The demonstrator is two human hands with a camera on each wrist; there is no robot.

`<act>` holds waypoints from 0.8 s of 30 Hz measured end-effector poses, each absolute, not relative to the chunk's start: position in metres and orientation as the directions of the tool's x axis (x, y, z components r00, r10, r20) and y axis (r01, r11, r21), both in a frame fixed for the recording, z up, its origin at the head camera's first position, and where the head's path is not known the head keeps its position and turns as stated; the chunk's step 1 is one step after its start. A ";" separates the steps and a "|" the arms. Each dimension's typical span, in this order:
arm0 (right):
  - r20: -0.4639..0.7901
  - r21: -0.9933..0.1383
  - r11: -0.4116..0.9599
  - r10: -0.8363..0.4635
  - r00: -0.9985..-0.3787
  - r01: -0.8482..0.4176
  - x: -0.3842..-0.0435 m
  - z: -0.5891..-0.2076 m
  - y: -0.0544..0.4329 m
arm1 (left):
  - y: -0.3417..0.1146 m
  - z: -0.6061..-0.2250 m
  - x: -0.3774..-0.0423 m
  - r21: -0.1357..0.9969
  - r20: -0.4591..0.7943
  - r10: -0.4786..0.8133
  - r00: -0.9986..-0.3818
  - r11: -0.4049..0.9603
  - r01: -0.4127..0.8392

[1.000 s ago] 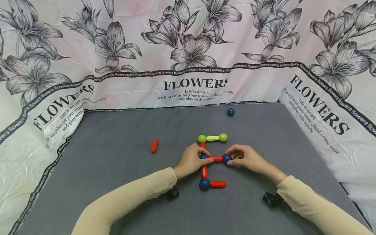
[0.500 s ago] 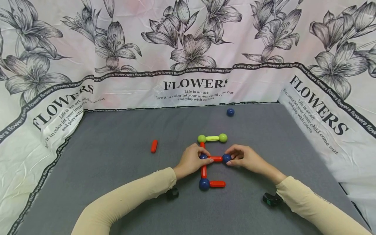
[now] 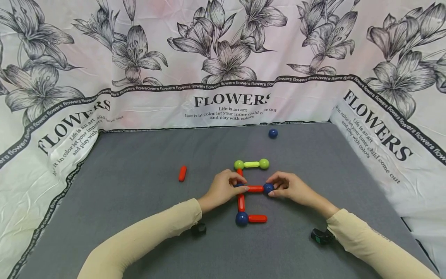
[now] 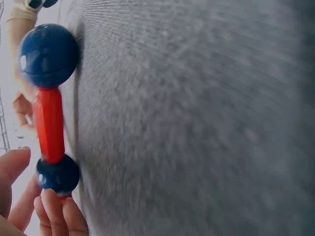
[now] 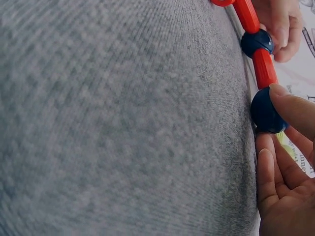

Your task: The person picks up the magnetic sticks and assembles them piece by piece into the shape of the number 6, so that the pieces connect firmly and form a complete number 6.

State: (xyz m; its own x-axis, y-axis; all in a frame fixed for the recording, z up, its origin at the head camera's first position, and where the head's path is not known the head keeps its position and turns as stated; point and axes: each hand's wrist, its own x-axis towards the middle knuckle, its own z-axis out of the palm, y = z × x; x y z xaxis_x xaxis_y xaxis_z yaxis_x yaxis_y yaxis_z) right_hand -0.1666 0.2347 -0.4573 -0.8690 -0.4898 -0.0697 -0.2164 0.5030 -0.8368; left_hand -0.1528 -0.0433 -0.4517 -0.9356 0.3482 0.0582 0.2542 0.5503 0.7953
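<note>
A shape like an E, built from rods and balls, lies on the grey cloth. My left hand (image 3: 223, 188) is at its middle blue ball (image 4: 58, 174); in the left wrist view the thumb stands apart from that ball, while the fingertips are right beside it. A red rod (image 3: 255, 189) runs right from there to another blue ball (image 5: 268, 110), which my right hand (image 3: 290, 188) pinches between thumb and fingers. Below, a blue ball (image 3: 242, 219) joins an upright red rod (image 3: 241, 203) and a sideways red rod (image 3: 258, 219). A yellow-green rod (image 3: 251, 164) between two yellow-green balls forms the top.
One loose red rod (image 3: 182, 173) lies to the left on the grey cloth (image 3: 139, 162). A single blue ball (image 3: 273, 133) rests near the back edge. Flower-printed fabric (image 3: 223, 58) walls the back and both sides.
My left hand has drawn slightly left, its thumb sliding back off the red rod toward the middle ball. The right hand keeps its grip on the blue ball in the same place.
</note>
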 end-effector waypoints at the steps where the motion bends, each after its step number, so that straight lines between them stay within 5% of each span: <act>1: -0.073 -0.837 0.504 -0.489 -0.869 -0.213 -0.167 -0.457 0.235 | -0.047 -0.450 -0.152 0.804 0.068 0.351 -0.934 0.534 0.260; 24: -0.117 -0.842 0.514 -0.476 -0.872 -0.167 -0.166 -0.459 0.236 | -0.183 -0.428 -0.172 0.826 0.089 0.088 -0.992 0.550 0.123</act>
